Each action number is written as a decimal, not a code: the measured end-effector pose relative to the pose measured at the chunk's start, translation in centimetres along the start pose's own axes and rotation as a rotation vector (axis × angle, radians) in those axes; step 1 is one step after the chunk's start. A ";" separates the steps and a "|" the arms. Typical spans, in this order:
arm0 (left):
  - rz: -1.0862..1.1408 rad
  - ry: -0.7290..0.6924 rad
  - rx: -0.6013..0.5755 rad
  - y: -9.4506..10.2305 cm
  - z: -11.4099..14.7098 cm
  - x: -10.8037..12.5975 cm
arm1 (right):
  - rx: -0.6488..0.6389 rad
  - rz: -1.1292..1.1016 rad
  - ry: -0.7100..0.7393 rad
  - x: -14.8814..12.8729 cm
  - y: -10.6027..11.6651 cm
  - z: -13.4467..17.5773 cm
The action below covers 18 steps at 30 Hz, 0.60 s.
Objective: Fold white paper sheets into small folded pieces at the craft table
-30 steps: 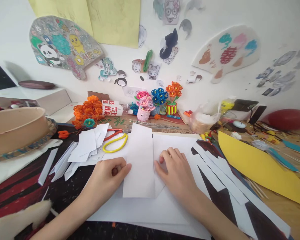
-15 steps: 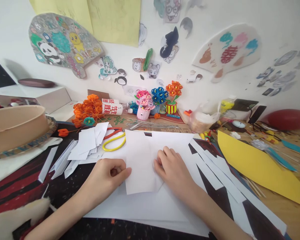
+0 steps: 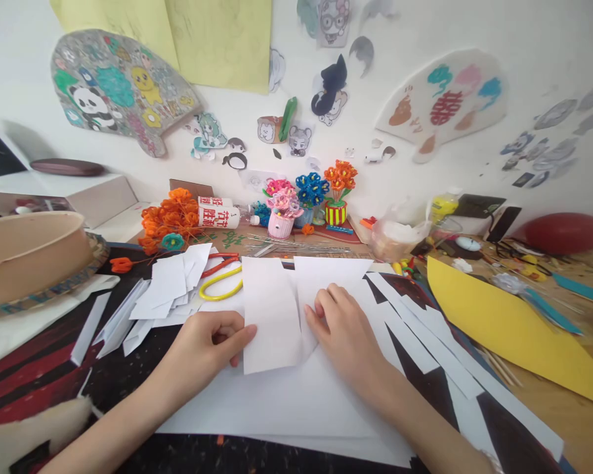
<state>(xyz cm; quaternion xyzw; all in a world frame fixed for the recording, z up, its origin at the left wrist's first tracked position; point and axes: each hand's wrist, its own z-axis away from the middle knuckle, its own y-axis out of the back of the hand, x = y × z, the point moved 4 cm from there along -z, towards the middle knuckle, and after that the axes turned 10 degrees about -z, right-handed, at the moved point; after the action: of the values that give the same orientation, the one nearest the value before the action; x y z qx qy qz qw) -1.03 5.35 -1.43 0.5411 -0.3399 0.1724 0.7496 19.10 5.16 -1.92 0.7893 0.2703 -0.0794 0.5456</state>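
My left hand (image 3: 220, 342) pinches the left edge of a white paper piece (image 3: 271, 309) between thumb and fingers. The piece is held above a larger white sheet (image 3: 257, 408). Just right of it is another white paper piece (image 3: 321, 270), under my right hand (image 3: 346, 329). A narrow gap runs between the two pieces, narrowing towards me; whether they join at the bottom I cannot tell. The fingers of my right hand are curled closed at that second piece, and its grip is partly hidden. Scissors with yellow and red handles (image 3: 217, 289) lie beyond my left hand.
Cut paper pieces (image 3: 165, 283) are heaped at left, by a round tan container (image 3: 34, 250). White strips (image 3: 415, 336) and a yellow sheet (image 3: 499, 316) lie at right. Along the wall stand potted craft flowers (image 3: 281, 224), with orange flowers (image 3: 175, 214) lying to their left.
The left paper piece has tilted, its lower edge rising slightly, and the slit beside it shows more clearly. My right hand's fingers have shifted a little. The whole view has moved slightly.
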 end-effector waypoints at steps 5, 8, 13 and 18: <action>-0.064 0.015 0.004 -0.2 0.1 0.4 | -0.077 0.089 0.022 -0.6 -0.9 0.8; -0.091 0.014 -0.006 -0.2 0.2 0.6 | -0.133 0.131 0.054 -0.5 -1.4 0.8; -0.016 0.032 -0.057 0.1 0.0 -0.2 | -0.172 0.218 0.078 -0.3 -1.9 0.6; -0.009 0.018 -0.068 0.3 -0.1 -0.3 | -0.238 0.101 0.036 -0.5 -1.4 0.6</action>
<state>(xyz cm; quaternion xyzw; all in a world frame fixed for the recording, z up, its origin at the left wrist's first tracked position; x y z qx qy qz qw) -1.44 5.58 -1.46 0.5151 -0.3364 0.1622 0.7715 18.05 4.79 -3.06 0.7330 0.2474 -0.0047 0.6337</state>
